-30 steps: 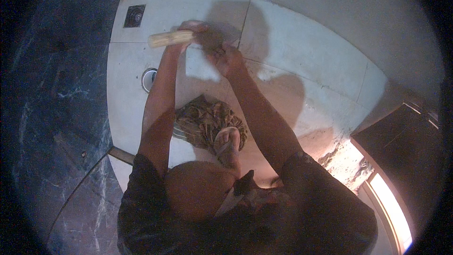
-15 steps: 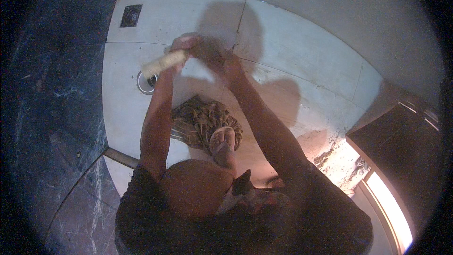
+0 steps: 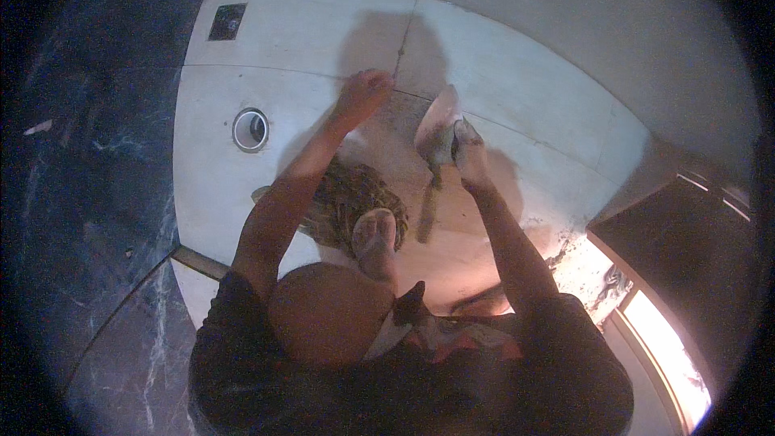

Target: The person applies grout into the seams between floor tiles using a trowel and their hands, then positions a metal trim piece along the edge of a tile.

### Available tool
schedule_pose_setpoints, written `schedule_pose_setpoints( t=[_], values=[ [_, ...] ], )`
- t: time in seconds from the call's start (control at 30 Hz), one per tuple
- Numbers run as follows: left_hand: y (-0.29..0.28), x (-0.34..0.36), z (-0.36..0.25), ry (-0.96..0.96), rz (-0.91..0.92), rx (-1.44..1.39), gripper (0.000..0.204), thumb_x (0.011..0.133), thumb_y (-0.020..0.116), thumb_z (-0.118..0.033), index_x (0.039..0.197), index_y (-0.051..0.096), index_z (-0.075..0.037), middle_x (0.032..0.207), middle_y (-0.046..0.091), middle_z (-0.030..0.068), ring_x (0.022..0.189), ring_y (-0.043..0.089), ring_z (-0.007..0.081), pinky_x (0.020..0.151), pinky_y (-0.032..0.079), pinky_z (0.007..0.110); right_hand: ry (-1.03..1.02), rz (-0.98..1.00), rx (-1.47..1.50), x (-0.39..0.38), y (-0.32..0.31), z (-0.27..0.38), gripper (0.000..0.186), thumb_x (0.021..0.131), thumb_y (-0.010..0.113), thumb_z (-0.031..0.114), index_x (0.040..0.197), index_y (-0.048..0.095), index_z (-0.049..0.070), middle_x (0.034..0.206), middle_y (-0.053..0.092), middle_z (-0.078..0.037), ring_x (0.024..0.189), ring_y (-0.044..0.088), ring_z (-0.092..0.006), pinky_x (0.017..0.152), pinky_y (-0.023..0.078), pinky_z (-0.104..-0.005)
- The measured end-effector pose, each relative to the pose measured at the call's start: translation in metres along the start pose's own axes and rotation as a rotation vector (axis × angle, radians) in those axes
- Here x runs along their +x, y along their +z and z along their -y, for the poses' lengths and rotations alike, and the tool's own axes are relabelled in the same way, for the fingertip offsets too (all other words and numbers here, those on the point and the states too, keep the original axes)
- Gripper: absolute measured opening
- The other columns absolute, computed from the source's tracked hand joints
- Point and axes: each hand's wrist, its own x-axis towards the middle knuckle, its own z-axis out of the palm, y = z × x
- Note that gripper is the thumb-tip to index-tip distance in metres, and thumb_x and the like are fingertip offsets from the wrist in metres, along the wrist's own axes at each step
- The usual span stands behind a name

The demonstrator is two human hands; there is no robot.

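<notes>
My left hand [image 3: 366,97] is over the pale tiled floor [image 3: 282,44], near a tile joint, with its fingers curled closed. Whatever they may hold is hidden. To its right, my right hand [image 3: 471,153] is closed at the side of a tool that looks like a trowel, with a broad, flat, pale blade [image 3: 438,119] pointing away from me. The handle is mostly hidden at the hand. A dark narrow strip, perhaps a shadow, runs down from it. Closer to me, a crumpled brown patterned cloth [image 3: 355,191] lies under my bare foot [image 3: 375,234].
A round pipe opening [image 3: 250,129] is set in the floor at left, with a square drain [image 3: 228,22] beyond it. Dark marbled tile [image 3: 105,137] lies along the left. At right stands a dark box-like piece [image 3: 678,234] beside rubble and a bright light [image 3: 666,359].
My left hand has moved right, away from the pipe opening, and the pale yellowish piece there is gone. My right hand has moved right and nearer me, and the pale blade now shows there.
</notes>
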Motion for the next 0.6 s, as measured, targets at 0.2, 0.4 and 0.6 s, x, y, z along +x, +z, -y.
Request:
schedule_pose_setpoints(
  t=[0.2, 0.4, 0.6],
  values=[
    [0.023, 0.012, -0.015, -0.017, -0.076, 0.247, 0.03, 0.08, 0.06, -0.028, 0.096, 0.063, -0.002, 0.092, 0.062, 0.0208, 0.091, 0.059, 0.0367, 0.081, 0.046, 0.045, 0.121, 0.031, -0.505, -0.024, -0.046, -0.028, 0.038, 0.097, 0.045, 0.035, 0.117, 0.052, 0.005, 0.086, 0.057, -0.003, 0.083, 0.055, -0.0149, 0.075, 0.047, -0.0319],
    [0.038, 0.018, -0.018, -0.052, -0.022, 0.412, 0.036, 0.081, 0.056, -0.023, 0.107, 0.059, 0.002, 0.1, 0.062, 0.022, 0.1, 0.056, 0.0382, 0.088, 0.044, 0.046, -0.113, -0.099, -0.585, -0.038, -0.049, -0.044, 0.03, 0.093, 0.05, 0.029, 0.103, 0.057, 0.002, 0.097, 0.061, -0.018, 0.092, 0.058, -0.0316, 0.083, 0.045, -0.0394],
    [0.032, 0.016, -0.029, 0.088, 0.161, 0.827, 0.03, 0.078, 0.058, -0.023, 0.098, 0.065, -0.002, 0.103, 0.063, 0.0175, 0.104, 0.057, 0.0319, 0.089, 0.044, 0.046, 0.162, 0.238, -0.486, -0.055, -0.038, 0.03, 0.029, 0.092, 0.048, 0.028, 0.101, 0.058, 0.002, 0.099, 0.059, -0.019, 0.091, 0.06, -0.0351, 0.08, 0.047, -0.041]
  ],
)
